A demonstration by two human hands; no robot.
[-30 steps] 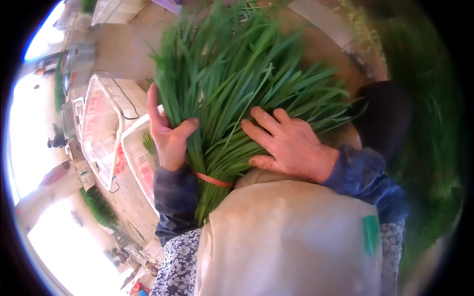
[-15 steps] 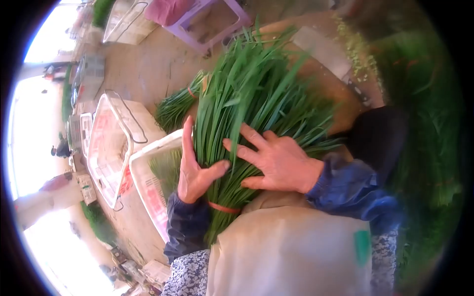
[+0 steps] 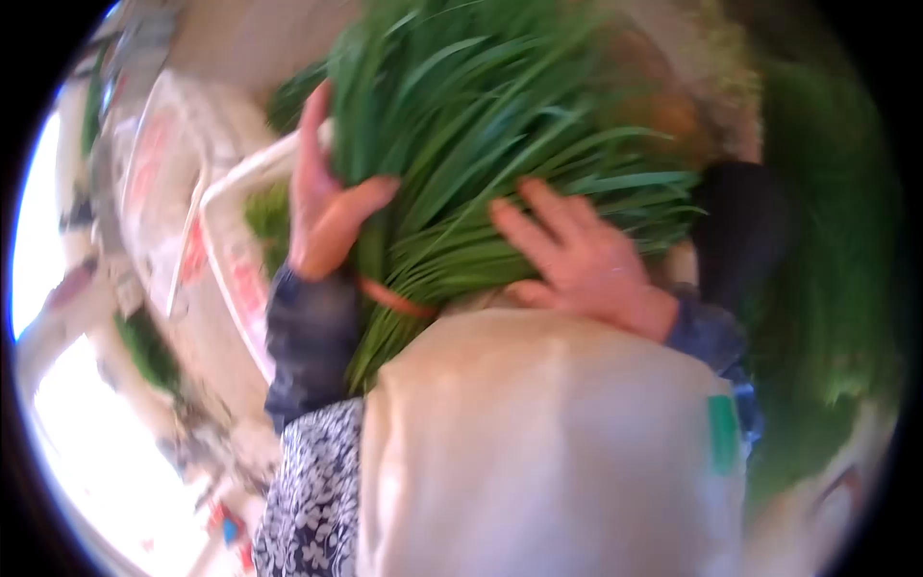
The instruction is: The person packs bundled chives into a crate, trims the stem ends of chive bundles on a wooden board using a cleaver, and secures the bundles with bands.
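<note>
1. Two bare hands are on one big bunch (image 3: 461, 163) of long green leaves, which lies in front of the apron (image 3: 548, 433), its leaf tips fanning up and to the right of the view
2. The left hand (image 3: 327, 207) is at the left side of the bunch, its fingers open: one finger points up along the outer leaves, the thumb lies across the near leaves, and the rest are hidden
3. The right hand (image 3: 586, 260) lies on top of the bunch, palm down, its fingers open and spread, pointing up and left over the leaves, with the thumb lower, near the top edge of the apron
4. One orange-red band (image 3: 396, 300) goes around the stems below both hands; the stem ends stick out past it, beside the left sleeve (image 3: 312, 337) and the apron
5. The apron is cream, with a green patch (image 3: 723, 435) near its right edge, and black-and-white floral cloth (image 3: 312, 490) shows to its left
6. A white crate (image 3: 216, 216) with greens (image 3: 269, 216) in it stands left of the left hand, and a second crate (image 3: 154, 183) is farther left
7. Darker leaves (image 3: 293, 96) show behind the left hand, and a wide green mass (image 3: 827, 260), too blurred to make out, fills the right side, past a dark shape (image 3: 740, 231) by the right sleeve (image 3: 710, 337)
</note>
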